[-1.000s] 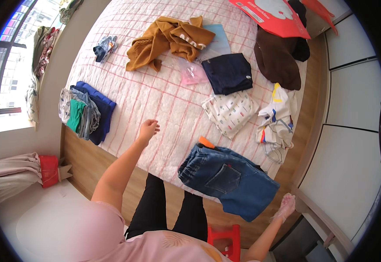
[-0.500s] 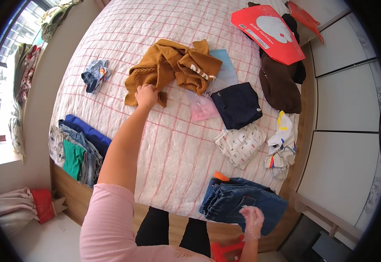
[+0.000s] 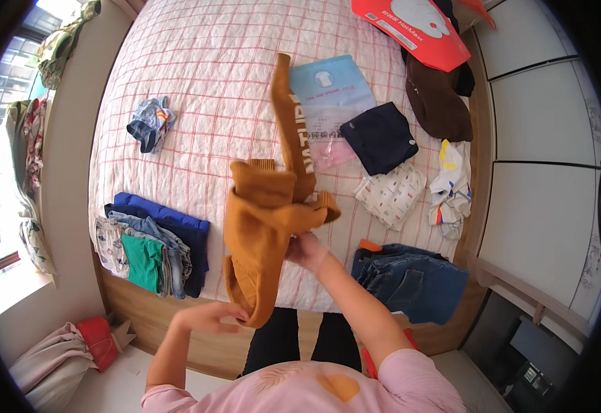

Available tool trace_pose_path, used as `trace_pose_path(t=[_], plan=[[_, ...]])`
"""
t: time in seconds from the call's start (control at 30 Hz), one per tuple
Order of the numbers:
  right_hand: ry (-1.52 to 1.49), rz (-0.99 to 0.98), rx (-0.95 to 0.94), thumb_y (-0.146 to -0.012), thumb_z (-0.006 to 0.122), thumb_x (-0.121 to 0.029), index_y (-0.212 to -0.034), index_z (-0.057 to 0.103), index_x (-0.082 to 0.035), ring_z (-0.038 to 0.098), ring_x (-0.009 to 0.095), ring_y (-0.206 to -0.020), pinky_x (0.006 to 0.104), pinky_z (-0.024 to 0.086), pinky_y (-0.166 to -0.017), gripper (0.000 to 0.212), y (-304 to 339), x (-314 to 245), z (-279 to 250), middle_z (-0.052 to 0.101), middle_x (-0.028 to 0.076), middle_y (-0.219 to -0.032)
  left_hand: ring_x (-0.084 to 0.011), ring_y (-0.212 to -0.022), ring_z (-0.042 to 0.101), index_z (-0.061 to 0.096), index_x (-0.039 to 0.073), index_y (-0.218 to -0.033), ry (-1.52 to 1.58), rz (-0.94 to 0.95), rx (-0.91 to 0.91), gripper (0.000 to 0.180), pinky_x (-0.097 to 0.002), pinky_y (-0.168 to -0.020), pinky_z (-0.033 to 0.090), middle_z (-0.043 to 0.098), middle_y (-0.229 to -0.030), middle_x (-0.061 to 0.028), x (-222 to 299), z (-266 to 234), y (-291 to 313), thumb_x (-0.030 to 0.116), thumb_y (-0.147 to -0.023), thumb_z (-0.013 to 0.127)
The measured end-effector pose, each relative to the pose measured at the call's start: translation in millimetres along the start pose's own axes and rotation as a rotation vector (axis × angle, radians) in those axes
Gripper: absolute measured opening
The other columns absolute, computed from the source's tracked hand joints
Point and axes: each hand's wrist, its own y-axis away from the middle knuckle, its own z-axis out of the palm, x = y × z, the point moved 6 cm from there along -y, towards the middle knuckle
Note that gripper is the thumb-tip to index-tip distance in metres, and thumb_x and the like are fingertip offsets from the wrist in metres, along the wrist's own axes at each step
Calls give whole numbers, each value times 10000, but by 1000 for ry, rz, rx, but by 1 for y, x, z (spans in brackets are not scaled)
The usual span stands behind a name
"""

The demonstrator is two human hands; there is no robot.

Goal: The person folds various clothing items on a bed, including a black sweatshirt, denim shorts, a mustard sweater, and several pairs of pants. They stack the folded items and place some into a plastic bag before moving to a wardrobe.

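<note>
Obs.: I am watching from the remote station. The sweater (image 3: pixel 262 227) is lying partly on the bed (image 3: pixel 190 48), its lettered sleeve (image 3: pixel 287 113) pointing toward the bed's far side, while its lower folds are reaching across the bed's near edge.

Fingers: with the left hand (image 3: pixel 209 319) I am pinching the sweater's lower edge, just past the bed's near edge. The right hand (image 3: pixel 307 252) is touching the sweater's right side above the bed; its fingertips are going out of sight behind the knit, so I cannot tell whether they are clenched.

Handling (judged): the cloth is draping in thick, rounded folds, so I am expecting it to be soft, limp, moderate in weight and not fragile. Slip seems unlikely; sagging and twisting seem likelier. For grip I am favouring the ribbed bands and doubled edges over a single loose layer, with the two hands well apart so the weight is spreading.

Surroundings: the bag (image 3: pixel 331 82) is lying right of the bed's middle, the shorts (image 3: pixel 379 138) beside it; the jeans (image 3: pixel 414 282) are lying at the bed's near right, the stack (image 3: pixel 143 263) at its near left.
</note>
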Motion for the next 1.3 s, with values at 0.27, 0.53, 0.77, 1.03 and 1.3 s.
trace_pose_path(t=[0.27, 0.53, 0.77, 1.03, 1.3], plan=[[35, -26, 375, -797, 536, -100, -924, 561, -59, 556, 167, -884, 378, 451, -817, 135, 7, 79, -94, 594, 47, -925, -319, -803, 606, 566, 7, -941, -468, 79, 1029, 204, -373, -715, 482, 628, -854, -144, -47, -105, -69, 96, -766, 622], [-70, -216, 689, -756, 604, -95, -946, 542, -29, 554, 186, -775, 353, 476, -712, 211, 4, 55, -65, 572, 54, -886, -266, -867, 610, 587, 21, -1046, -317, -297, 477, 372, -365, -796, 471, 642, -880, -132, -103, -131, -168, 235, -750, 660], [-54, -619, 205, -813, 435, -61, -1113, 473, 56, 544, 257, -1033, 425, 455, -904, 324, 164, -35, 20, 535, 136, -1123, -148, -920, 594, 522, 5, -1170, 722, 119, 750, 353, -270, -790, 480, 602, -1071, -80, 17, -189, -12, 142, -848, 569], [472, -599, 185, -815, 539, 3, -1133, 542, -15, 581, 172, -950, 287, 470, -811, 318, 196, -1, 144, 593, 99, -1074, -285, -1301, 285, 290, 24, -1339, -286, 299, 514, 853, -368, -1072, 208, 364, -1339, -187, 154, -27, -15, 93, -630, 759], [1184, -1325, 431, -762, 567, -7, -983, 558, -15, 599, 265, -876, 334, 473, -789, 222, 232, -27, 167, 603, 121, -920, -273, -1067, 536, 431, -86, -1221, 802, 470, 660, 618, -336, -962, 396, 541, -1143, -191, 182, -66, 44, -10, -610, 389]])
